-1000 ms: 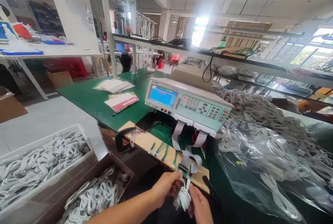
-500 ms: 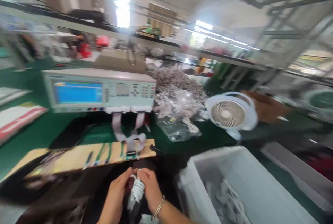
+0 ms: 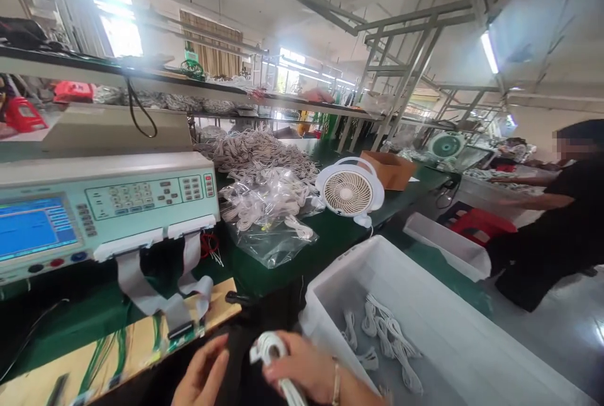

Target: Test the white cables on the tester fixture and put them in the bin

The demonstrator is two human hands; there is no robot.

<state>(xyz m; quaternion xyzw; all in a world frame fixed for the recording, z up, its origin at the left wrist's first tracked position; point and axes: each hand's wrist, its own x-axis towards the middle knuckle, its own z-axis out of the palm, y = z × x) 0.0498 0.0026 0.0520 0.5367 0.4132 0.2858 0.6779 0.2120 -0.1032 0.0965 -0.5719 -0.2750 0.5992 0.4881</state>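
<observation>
My right hand [image 3: 304, 365] is closed around a coiled white cable bundle [image 3: 270, 350] low in the view, close to the left rim of a white plastic bin [image 3: 425, 305]. Several coiled white cables [image 3: 380, 333] lie in that bin. My left hand [image 3: 202, 377] hovers just left of the bundle with its fingers apart and nothing in them. Above the hands, a wooden test board [image 3: 141, 343] with green wires and grey ribbon cables [image 3: 160, 289] hangs below a pale green cable tester [image 3: 104, 204].
A small white fan [image 3: 349, 193], a clear bag of cables [image 3: 268, 217] and a heap of grey cables [image 3: 257, 151] sit on the green bench [image 3: 325, 239]. A cardboard box [image 3: 391, 169] stands behind. A person in black [image 3: 552, 230] works at the right.
The view has swung right, from the tester to the white bin. My left hand has let go of the cable bundle, which my right hand now holds alone, nearer the bin.
</observation>
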